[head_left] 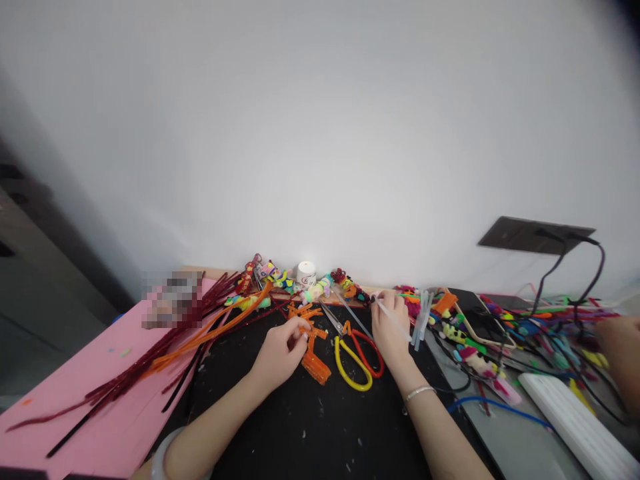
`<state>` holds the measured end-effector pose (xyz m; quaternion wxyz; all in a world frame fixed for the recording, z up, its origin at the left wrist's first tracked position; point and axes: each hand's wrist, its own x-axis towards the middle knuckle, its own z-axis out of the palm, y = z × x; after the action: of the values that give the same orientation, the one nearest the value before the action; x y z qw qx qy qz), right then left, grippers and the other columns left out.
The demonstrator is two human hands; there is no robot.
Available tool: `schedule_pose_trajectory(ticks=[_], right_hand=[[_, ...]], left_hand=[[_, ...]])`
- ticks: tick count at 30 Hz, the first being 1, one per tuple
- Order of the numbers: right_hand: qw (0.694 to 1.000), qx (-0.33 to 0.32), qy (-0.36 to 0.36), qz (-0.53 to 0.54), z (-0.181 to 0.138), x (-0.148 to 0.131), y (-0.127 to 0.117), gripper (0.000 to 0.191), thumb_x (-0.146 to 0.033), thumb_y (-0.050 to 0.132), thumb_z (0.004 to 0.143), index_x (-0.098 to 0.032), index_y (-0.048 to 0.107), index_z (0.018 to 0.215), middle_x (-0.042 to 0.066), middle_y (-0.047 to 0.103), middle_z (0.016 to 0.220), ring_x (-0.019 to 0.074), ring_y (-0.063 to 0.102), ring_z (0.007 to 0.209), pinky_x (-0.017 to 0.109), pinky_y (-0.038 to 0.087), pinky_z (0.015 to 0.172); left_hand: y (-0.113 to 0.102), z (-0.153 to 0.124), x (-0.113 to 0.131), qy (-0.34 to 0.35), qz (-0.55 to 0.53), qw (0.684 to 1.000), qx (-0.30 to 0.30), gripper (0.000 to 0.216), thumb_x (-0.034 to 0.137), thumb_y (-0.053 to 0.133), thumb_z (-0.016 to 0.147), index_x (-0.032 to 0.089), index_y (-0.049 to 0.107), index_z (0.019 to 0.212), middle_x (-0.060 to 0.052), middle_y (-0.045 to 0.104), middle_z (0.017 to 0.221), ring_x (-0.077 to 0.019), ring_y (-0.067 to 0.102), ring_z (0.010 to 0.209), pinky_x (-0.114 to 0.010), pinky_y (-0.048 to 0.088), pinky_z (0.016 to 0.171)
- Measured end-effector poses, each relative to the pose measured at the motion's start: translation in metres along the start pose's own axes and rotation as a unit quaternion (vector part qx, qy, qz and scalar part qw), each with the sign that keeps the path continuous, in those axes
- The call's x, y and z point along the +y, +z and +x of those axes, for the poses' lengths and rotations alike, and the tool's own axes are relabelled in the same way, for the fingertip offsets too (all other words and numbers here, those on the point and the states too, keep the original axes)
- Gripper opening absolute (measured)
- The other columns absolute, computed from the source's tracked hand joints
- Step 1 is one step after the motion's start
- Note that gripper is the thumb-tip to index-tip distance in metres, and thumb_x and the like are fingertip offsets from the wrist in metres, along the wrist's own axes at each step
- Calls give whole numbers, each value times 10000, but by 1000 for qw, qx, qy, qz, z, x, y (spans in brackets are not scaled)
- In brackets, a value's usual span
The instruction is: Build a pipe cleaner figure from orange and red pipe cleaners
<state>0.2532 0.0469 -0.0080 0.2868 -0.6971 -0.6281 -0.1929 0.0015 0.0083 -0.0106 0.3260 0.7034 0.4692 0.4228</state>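
Note:
My left hand [280, 352] is closed, thumb and fingertips pinching an orange pipe-cleaner figure [315, 365] over the black mat [300, 433]. My right hand [391, 328] is closed round a translucent glue stick [395, 319], which slants across its fingers. Between my hands lie scissors [354, 360] with one yellow and one red handle loop, blades pointing away. Several more glue sticks [423, 321] rest just right of my right hand. A white cup-like object [306, 273] stands against the wall, among small colourful pipe-cleaner figures [316, 291].
Dark red pipe cleaners [150, 353] and orange ones [213, 328] lie across a pink board [75, 400] at left. At right are a phone [483, 319], a white power strip [575, 420], cables and pipe cleaners. Another person's hand [620, 350] appears at the right edge.

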Motion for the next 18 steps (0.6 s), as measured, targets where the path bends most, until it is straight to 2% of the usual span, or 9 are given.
schedule_pose_trajectory(ticks=[4,8,11,15,18], right_hand=[[996,25,-33,-80,0,-3,-2,251,-258,377,992,-154,578,882,123,580,881,246,508,798,328,365,663],[995,12,-44,-85,-1,-6,-6,140,-220,483,931,-169,612,909,102,590,929,231,511,817,311,336,654],[994,0,-44,-104,0,-7,-7,137,-215,509,911,-178,634,950,94,597,931,233,523,847,307,331,656],[988,-42,-50,-136,10,-15,-13,153,-225,508,916,-178,651,942,107,623,936,251,558,873,322,344,671],[983,-101,-48,-144,24,-26,-20,160,-223,526,902,-157,664,949,133,648,936,286,598,902,356,368,708]], left_hand=[[0,0,-1,6,3,1000,-4,112,215,489,828,188,595,853,76,393,552,-123,424,502,-235,329,548],[0,0,-1,10,9,1000,-10,112,213,480,839,189,589,852,78,379,555,-121,413,503,-235,322,546],[0,0,-1,10,14,1000,-12,113,216,480,841,186,589,848,79,372,559,-121,410,505,-235,319,548],[-1,0,-1,9,20,1000,-11,130,219,472,849,179,595,848,76,372,562,-122,413,513,-238,317,553],[-2,0,-1,11,20,1000,-11,138,221,468,854,175,598,856,76,369,564,-123,413,516,-237,317,554]])
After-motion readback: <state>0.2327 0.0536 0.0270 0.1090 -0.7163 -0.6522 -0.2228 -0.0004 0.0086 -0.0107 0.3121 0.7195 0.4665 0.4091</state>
